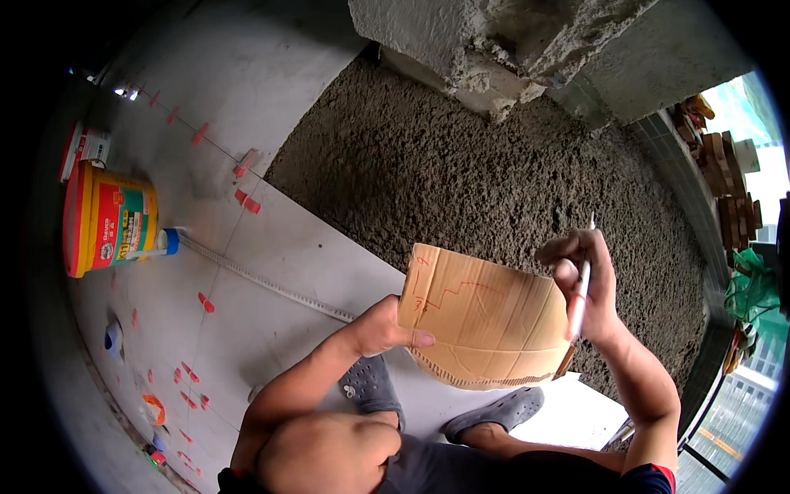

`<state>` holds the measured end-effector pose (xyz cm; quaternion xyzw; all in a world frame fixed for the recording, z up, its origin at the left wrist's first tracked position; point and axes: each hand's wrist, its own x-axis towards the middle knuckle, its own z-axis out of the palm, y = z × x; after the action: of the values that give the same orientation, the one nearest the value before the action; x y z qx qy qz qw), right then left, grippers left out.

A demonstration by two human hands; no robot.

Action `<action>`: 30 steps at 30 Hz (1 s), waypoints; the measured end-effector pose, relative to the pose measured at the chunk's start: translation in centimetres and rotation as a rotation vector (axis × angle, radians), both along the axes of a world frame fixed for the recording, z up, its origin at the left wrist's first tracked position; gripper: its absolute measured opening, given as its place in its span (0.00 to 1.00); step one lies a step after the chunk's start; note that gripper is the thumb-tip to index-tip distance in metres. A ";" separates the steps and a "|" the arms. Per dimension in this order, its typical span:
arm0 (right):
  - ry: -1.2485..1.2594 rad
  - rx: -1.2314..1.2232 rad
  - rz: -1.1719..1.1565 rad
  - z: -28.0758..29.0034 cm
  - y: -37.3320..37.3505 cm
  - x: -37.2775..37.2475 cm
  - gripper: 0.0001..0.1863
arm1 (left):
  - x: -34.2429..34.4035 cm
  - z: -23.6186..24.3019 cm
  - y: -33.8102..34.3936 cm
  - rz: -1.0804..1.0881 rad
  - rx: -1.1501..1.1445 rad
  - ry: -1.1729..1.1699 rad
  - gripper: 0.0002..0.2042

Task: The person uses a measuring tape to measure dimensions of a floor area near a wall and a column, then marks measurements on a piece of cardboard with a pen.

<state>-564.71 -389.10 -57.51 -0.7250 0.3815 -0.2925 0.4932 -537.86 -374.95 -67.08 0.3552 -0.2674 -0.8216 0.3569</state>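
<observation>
My left hand (380,328) grips the left edge of a torn piece of brown cardboard (494,329), its thumb on the front face. Red handwritten marks and a stepped red line show on the upper left of that cardboard. A slim white pen (581,300) with a reddish band is held in my right hand (594,272), its pointed end upward, beyond the fingers. This hand is just off the cardboard's right edge. The cardboard hangs above my grey clogs (494,413), tilted toward me.
Large pale tiles (296,230) with red clips (206,303) along their joints cover the left. Rough dark mortar (461,173) lies beyond, below a broken concrete block (502,49). A yellow bucket (123,218) stands left, beside a long white strip (263,284). Stacked brown pieces (724,181) line the right.
</observation>
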 end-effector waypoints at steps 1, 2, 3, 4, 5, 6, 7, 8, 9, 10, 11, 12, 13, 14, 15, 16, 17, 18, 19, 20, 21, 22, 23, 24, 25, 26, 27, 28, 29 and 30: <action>-0.002 -0.017 0.018 0.7 0.9 0.3 0.26 | -0.2 -0.1 0.3 0.005 0.002 0.002 0.25; -0.068 0.063 0.036 1.0 1.9 1.1 0.29 | -0.2 0.0 0.7 0.008 0.006 -0.001 0.25; -0.098 0.066 0.125 1.1 3.3 1.4 0.30 | -0.6 0.1 0.7 0.005 -0.003 0.015 0.25; -0.128 0.070 0.215 1.2 4.3 1.5 0.31 | -1.0 0.2 0.7 0.002 -0.012 0.031 0.26; -0.069 0.014 0.295 1.2 4.7 1.4 0.30 | -1.2 0.4 0.7 -0.005 -0.018 0.033 0.26; -0.010 -0.041 0.374 1.2 4.9 1.2 0.30 | -1.4 0.7 0.6 -0.011 -0.025 0.034 0.26; 0.031 -0.169 0.383 1.1 5.3 1.6 0.24 | -1.6 1.0 0.6 -0.018 -0.031 0.035 0.26; 0.026 -0.209 0.389 1.7 5.5 2.2 0.16 | -1.7 1.3 0.6 -0.016 -0.033 0.049 0.26; 0.067 -0.204 0.416 1.8 5.6 2.3 0.14 | -1.8 1.7 0.6 -0.014 -0.034 0.063 0.25; 0.109 -0.199 0.442 1.9 5.8 2.4 0.14 | -1.9 1.8 0.6 -0.012 -0.036 0.077 0.25; 0.081 -0.199 0.412 1.7 6.1 2.4 0.14 | -2.0 2.0 0.7 -0.011 -0.037 0.079 0.25; 0.053 -0.198 0.380 1.1 6.5 2.4 0.14 | -2.1 2.2 0.7 -0.010 -0.037 0.081 0.25; 0.024 -0.197 0.349 0.8 6.7 2.4 0.14 | -2.2 2.3 0.8 -0.009 -0.037 0.083 0.24; 0.040 -0.194 0.362 0.8 6.8 2.3 0.14 | -2.3 2.5 0.8 -0.005 -0.036 0.083 0.24; 0.056 -0.191 0.374 0.8 6.7 2.1 0.13 | -2.4 2.7 0.7 -0.001 -0.035 0.083 0.24; 0.071 -0.188 0.386 0.7 6.7 2.0 0.13 | -2.5 2.8 0.8 0.003 -0.033 0.082 0.23; 0.057 -0.190 0.397 0.3 6.8 1.8 0.14 | -2.6 2.8 0.8 0.009 -0.034 0.083 0.23; 0.055 -0.197 0.385 0.1 7.0 1.8 0.14 | -2.6 2.8 0.9 0.014 -0.035 0.084 0.23; 0.052 -0.204 0.372 0.0 7.1 1.9 0.14 | -2.7 2.8 1.0 0.019 -0.035 0.086 0.23; 0.048 -0.209 0.360 -0.1 7.2 2.1 0.15 | -2.7 2.8 1.0 0.029 -0.038 0.077 0.22; 0.052 -0.242 0.353 -0.1 7.2 2.4 0.15 | -2.6 2.7 1.1 0.039 -0.041 0.067 0.22; 0.057 -0.274 0.345 0.0 7.2 2.7 0.15 | -2.6 2.7 1.1 0.049 -0.044 0.058 0.22; 0.062 -0.308 0.337 0.0 7.2 2.9 0.15 | -2.6 2.8 1.2 0.058 -0.033 0.051 0.21; 0.071 -0.320 0.332 0.0 7.3 3.0 0.15 | -2.7 2.9 1.2 0.067 -0.022 0.043 0.21; 0.079 -0.332 0.326 -0.1 7.4 3.1 0.15 | -2.7 3.1 1.3 0.075 -0.012 0.035 0.20; 0.087 -0.343 0.320 -0.2 7.5 3.2 0.15 | -2.8 3.3 1.3 0.091 -0.010 0.025 0.20; 0.075 -0.344 0.316 -0.3 7.5 3.4 0.15 | -2.9 3.6 1.4 0.106 -0.008 0.015 0.20; 0.076 -0.335 0.310 -0.2 7.5 3.6 0.16 | -3.0 3.7 1.4 0.122 -0.006 0.004 0.20; 0.078 -0.324 0.303 -0.1 7.5 3.8 0.16 | -2.9 3.7 1.4 0.123 -0.018 -0.006 0.19; 0.080 -0.314 0.296 -0.1 7.6 4.0 0.16 | -2.9 3.6 1.4 0.124 -0.030 -0.016 0.19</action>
<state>-560.71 -381.52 -57.57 -0.8520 0.2400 -0.2438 0.3963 -540.71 -373.55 -63.47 0.3722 -0.2598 -0.7909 0.4105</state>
